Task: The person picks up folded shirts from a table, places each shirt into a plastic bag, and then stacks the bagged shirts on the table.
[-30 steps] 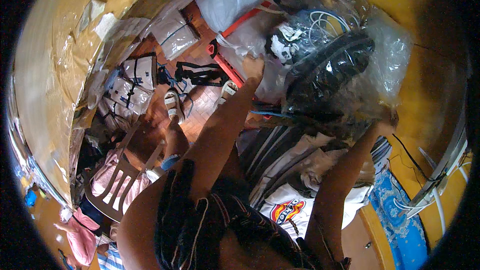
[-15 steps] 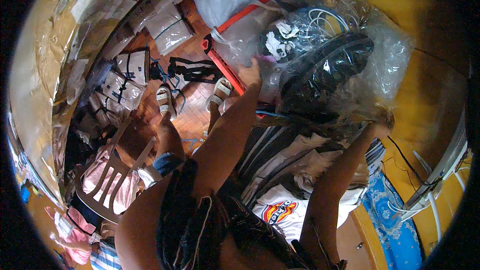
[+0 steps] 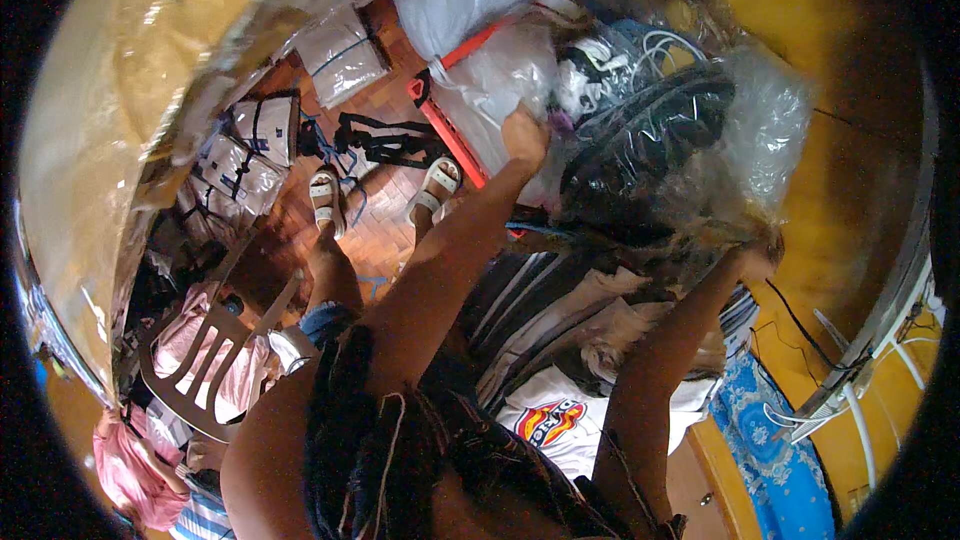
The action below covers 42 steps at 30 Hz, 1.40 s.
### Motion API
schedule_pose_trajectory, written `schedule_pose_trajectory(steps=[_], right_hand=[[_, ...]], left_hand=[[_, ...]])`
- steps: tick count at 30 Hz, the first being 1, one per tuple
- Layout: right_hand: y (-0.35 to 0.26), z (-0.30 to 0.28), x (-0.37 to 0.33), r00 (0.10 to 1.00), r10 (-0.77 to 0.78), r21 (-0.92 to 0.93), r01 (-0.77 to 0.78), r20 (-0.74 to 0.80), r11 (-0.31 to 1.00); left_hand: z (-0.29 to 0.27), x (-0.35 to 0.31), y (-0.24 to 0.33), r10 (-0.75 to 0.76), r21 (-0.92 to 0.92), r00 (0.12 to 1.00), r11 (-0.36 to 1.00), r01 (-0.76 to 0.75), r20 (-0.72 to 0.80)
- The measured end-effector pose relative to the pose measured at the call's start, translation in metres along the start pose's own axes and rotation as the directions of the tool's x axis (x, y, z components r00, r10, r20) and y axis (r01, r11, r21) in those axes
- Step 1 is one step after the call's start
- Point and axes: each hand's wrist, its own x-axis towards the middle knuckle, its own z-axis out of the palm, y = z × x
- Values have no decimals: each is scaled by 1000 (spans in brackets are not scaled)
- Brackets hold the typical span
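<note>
A large clear plastic bag point(image 3: 775, 105) is spread in front of me, with a dark bundle point(image 3: 650, 155) showing through it. My left hand point(image 3: 527, 138) closes on the near left side of the plastic, beside a small purple patch point(image 3: 561, 120). At the bag's near right corner, my right hand point(image 3: 757, 260) is closed on the gathered plastic; its fingertips are partly hidden. White crumpled pieces point(image 3: 590, 75) and a looped white cable point(image 3: 672, 43) lie at the bag's far side. Under my forearms are folded clothes point(image 3: 535, 330) and a white printed shirt point(image 3: 560, 415).
A red-edged frame point(image 3: 452, 138) stands left of the bag. Plastic-wrapped packs point(image 3: 340, 57) and black straps point(image 3: 395, 140) lie on the wooden floor. A brown chair point(image 3: 205, 370) holds pink cloth. At right are blue patterned cloth point(image 3: 765, 430) and cables. Another person point(image 3: 140, 470) is at lower left.
My left hand has shifted slightly to the right along the plastic. The bag's right part has drawn in a little to the left. The right hand keeps its place at the corner.
</note>
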Motion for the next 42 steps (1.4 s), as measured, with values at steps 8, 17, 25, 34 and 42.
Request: schedule_pose_trajectory(steps=[8, 17, 25, 34, 42], right_hand=[[-4, -8, 6, 984, -176, 247, 167, 15, 954], [-143, 37, -40, 863, -236, -334, 405, 446, 851], [-274, -84, -245, 747, -337, -76, 458, 573, 885], [-292, -111, -392, 635, 318, -113, -342, 704, 933], [-407, -254, -315, 718, 163, 249, -432, 676, 867]], left_hand=[[-110, -38, 33, 258, 2, 956, 965, -261, 142], [-317, -89, 18, 509, 145, 830, 825, -546, 227], [-363, -112, 36, 502, -96, 805, 861, -499, 317], [-382, -160, 49, 674, -79, 594, 688, -721, 439], [-479, -194, 35, 949, -242, -41, 37, -970, 313]])
